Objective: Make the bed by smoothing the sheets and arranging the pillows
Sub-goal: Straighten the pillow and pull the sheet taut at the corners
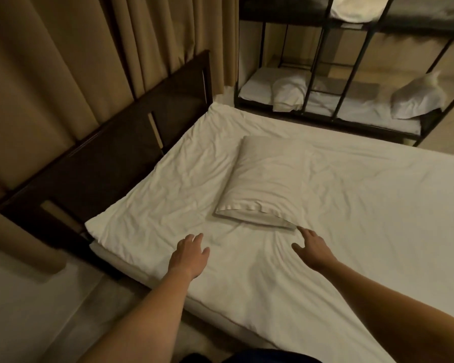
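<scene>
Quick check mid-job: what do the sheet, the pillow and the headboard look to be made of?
Sheet: white woven fabric, probably cotton, matte, creased all over. Pillow: soft filling in a similar white cloth case, matte, with its open hem at the near end. Headboard: dark wood or wood veneer with a slight sheen; which one cannot be told.

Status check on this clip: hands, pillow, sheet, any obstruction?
Left hand and right hand open, empty, over the wrinkled sheet. Pillow lies askew mid-bed, right fingertips near its corner. Nothing in the way.
</scene>
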Demonstrator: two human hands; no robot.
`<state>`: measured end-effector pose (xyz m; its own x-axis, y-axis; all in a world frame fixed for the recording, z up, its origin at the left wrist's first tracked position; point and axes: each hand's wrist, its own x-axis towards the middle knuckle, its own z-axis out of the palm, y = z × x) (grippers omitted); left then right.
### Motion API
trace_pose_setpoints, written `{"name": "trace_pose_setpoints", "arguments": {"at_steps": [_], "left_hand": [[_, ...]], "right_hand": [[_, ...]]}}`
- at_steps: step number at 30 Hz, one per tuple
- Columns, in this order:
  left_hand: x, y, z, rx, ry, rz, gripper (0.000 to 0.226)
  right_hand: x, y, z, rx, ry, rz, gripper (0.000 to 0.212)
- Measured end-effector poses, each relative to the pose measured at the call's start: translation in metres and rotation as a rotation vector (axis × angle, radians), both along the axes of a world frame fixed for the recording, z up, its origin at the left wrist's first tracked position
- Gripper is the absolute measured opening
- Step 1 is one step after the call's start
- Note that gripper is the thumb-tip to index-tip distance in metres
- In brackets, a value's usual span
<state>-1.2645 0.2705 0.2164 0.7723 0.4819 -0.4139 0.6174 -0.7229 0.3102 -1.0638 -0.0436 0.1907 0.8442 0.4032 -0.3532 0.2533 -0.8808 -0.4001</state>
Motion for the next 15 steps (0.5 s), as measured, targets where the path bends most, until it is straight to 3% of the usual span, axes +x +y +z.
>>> {"name": "trace_pose_setpoints", "arguments": {"at_steps": [15], "left_hand": [[0.096,0.212,-0.030,-0.059,0.050,-0.359,0.059]], "right_hand": [[-0.046,0.162,-0.003,-0.061,0.006,-0.376,0.070]]}}
